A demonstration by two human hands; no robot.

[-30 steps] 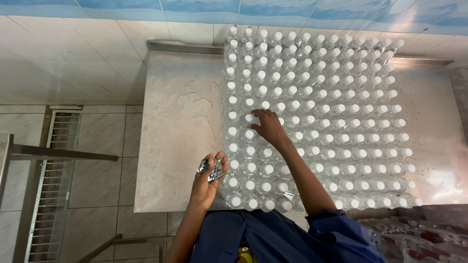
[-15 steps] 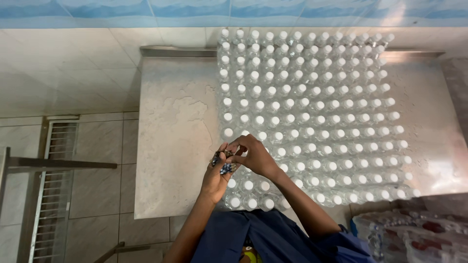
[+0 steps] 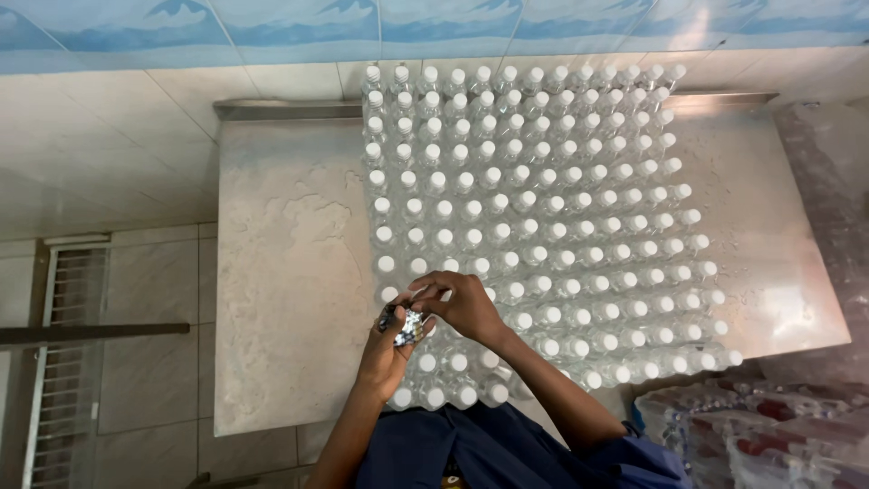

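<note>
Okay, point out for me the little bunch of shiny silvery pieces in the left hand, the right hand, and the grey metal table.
Bunch of small shiny silvery pieces (image 3: 405,327): head view, middle of the bunch.
Right hand (image 3: 466,303): head view, back of the hand.
Grey metal table (image 3: 290,272): head view, bare top left of the clear white-capped bottles (image 3: 543,208).

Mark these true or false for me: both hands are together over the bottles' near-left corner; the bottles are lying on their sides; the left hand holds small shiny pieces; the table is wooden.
1. True: the left hand and right hand meet over the near-left corner of the bottles.
2. False: they stand upright in rows, white caps up.
3. True: small shiny pieces sit in it.
4. False: the table is bare metal.
</note>
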